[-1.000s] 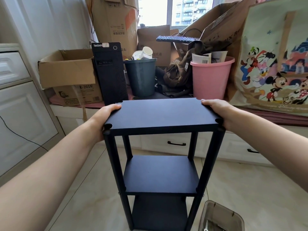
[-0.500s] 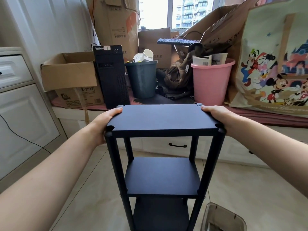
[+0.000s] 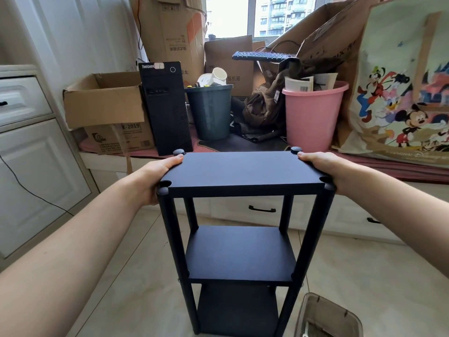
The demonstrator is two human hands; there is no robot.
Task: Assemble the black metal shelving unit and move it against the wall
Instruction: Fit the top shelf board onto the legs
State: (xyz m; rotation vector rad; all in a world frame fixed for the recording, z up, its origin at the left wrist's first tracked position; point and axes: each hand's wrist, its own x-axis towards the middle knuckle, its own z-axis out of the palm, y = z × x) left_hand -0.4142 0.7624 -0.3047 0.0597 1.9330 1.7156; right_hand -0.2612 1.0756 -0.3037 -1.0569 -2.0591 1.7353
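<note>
The black metal shelving unit (image 3: pixel 240 171) stands upright in front of me, three shelves on four round posts. My left hand (image 3: pixel 155 176) grips the left edge of the top shelf, thumb lying on top near the far left post. On the opposite edge my right hand (image 3: pixel 320 166) grips the same shelf, thumb on top by the far right post. The middle shelf (image 3: pixel 240 251) and the bottom shelf (image 3: pixel 238 310) are bare. The unit's feet are out of view.
Just beyond the unit runs a low window bench with drawers (image 3: pixel 262 210), piled with cardboard boxes (image 3: pixel 104 103), a computer tower (image 3: pixel 167 105), a dark bin (image 3: pixel 209 110), a pink bucket (image 3: pixel 313 115) and a cartoon bag (image 3: pixel 401 88). White cabinets (image 3: pixel 31 166) stand left. A translucent tub (image 3: pixel 328 317) sits on the floor, lower right.
The shelving unit, held in both hands, has moved forward toward the window bench, and sits slightly lower in view. Both hands keep their grip on the top shelf.
</note>
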